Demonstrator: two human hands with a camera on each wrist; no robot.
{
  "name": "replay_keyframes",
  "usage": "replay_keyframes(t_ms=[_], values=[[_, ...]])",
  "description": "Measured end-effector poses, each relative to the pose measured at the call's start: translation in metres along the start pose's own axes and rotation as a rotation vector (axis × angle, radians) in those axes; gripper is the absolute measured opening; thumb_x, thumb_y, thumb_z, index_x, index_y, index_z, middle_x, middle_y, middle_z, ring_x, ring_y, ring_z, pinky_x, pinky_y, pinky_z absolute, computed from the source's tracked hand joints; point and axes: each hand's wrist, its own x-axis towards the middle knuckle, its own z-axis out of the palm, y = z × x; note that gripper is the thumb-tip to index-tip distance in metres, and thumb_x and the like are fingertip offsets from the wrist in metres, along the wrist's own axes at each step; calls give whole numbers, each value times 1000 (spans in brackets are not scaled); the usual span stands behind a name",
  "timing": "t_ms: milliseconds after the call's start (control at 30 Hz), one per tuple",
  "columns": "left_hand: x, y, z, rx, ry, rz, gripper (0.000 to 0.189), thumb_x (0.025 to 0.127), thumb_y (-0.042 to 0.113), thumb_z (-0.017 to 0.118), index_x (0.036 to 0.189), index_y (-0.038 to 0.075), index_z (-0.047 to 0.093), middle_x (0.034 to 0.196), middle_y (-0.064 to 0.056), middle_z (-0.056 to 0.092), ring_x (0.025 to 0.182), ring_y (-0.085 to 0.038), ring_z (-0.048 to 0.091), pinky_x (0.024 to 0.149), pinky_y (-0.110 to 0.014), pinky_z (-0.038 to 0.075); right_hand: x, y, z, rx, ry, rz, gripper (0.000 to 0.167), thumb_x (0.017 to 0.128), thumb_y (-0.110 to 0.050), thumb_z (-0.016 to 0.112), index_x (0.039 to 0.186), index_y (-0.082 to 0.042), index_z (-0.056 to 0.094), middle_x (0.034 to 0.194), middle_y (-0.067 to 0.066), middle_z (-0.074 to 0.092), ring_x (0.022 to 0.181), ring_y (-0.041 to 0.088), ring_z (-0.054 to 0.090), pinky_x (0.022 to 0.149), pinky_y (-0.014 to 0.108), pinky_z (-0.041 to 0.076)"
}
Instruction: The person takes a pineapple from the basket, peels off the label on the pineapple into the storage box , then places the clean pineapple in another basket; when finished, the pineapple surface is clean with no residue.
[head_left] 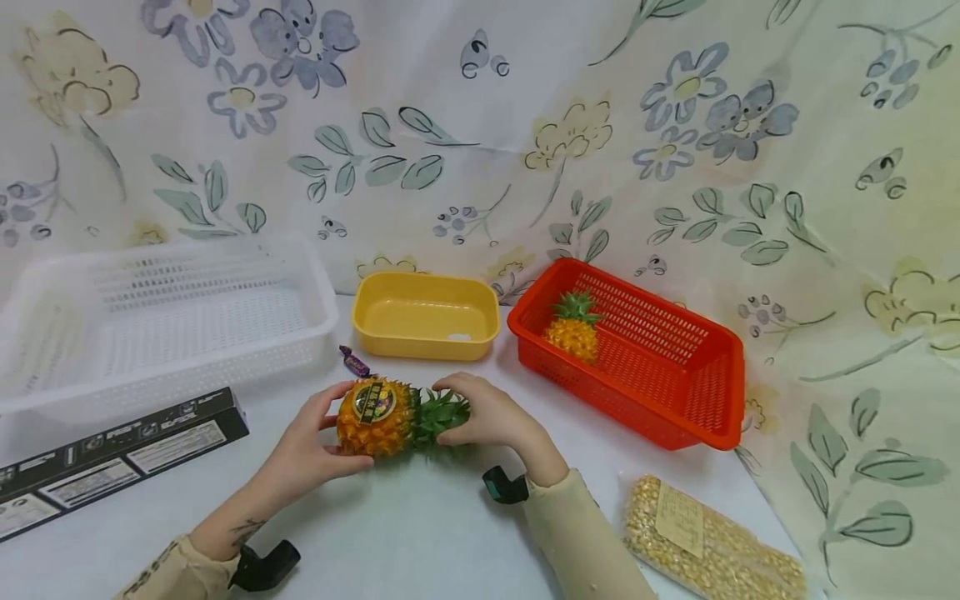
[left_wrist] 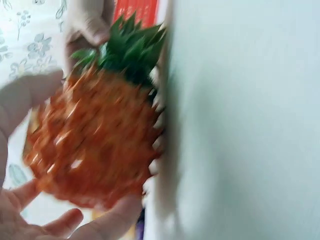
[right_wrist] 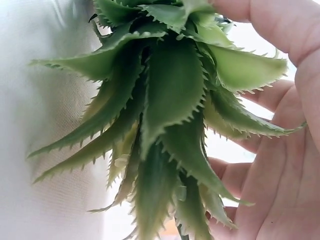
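The head view is bright, with soft and even light, so the shadow below the pineapple (head_left: pixel 377 435) on the table (head_left: pixel 420 533) is only faint. At the left, the white basket (head_left: pixel 180 367) looks almost washed out; at the right, the floral cloth (head_left: pixel 855 333) has a yellowish tint. In the left wrist view, the pineapple is blurred, with small glints, and a soft grey shadow lies beside it. In the right wrist view, the leaves (right_wrist: pixel 172 90) are rather sharp, whereas the background is burnt to white.
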Motion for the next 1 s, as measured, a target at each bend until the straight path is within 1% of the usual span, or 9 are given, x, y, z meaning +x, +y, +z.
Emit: replay_keyframes(t_ms=[67,200,300,467,533,633,800,1000], values=[[3,-1,5,7,21,-11,91,67,19,83,141,12,29,141,-19,30,114,-43,46,79,-42,54,0,1,0,6,14,-12,67,72,-30,79,130,-17,49,132,-1,51,122,17,45,102,40,39],[8,-1,11,20,79,-1,83,70,18,81,137,9,34,139,-19,36,115,-40,46,86,-50,49,0,3,-1,-3,39,-12,69,72,-29,78,132,-17,48,134,-1,49,124,18,43,103,40,38],[13,-3,15,-4,109,34,80,70,17,81,135,7,37,137,-18,38,117,-39,45,91,-54,44,0,5,-3,-6,67,-6,70,72,-27,78,134,-18,46,134,-2,49,125,16,43,104,39,37],[26,-5,21,-44,152,99,77,69,11,81,133,4,39,135,-17,42,117,-35,44,94,-54,40,1,11,-6,6,129,-6,68,73,-23,78,133,-18,47,130,-2,52,120,17,48,101,39,40],[32,-4,23,-56,155,117,78,68,9,81,133,5,39,134,-15,43,117,-33,44,95,-54,39,1,14,-7,11,151,-1,64,73,-22,77,131,-18,49,126,-1,55,116,17,50,99,40,42],[41,-4,26,-69,151,125,78,67,7,81,133,6,40,133,-15,44,115,-34,45,94,-54,40,1,18,-8,36,181,9,59,74,-20,76,128,-18,52,124,-2,56,113,17,52,97,40,43],[55,-4,30,-85,134,101,77,68,6,80,133,8,40,129,-16,45,112,-35,46,93,-55,39,2,26,-9,57,240,8,52,74,-16,77,122,-16,57,122,-3,58,112,17,53,96,39,45],[69,-3,32,-132,119,51,75,69,6,78,133,7,40,130,-16,45,113,-33,45,91,-51,41,4,34,-8,36,328,-19,43,73,-15,77,112,-12,61,112,0,62,103,16,56,92,37,48]])
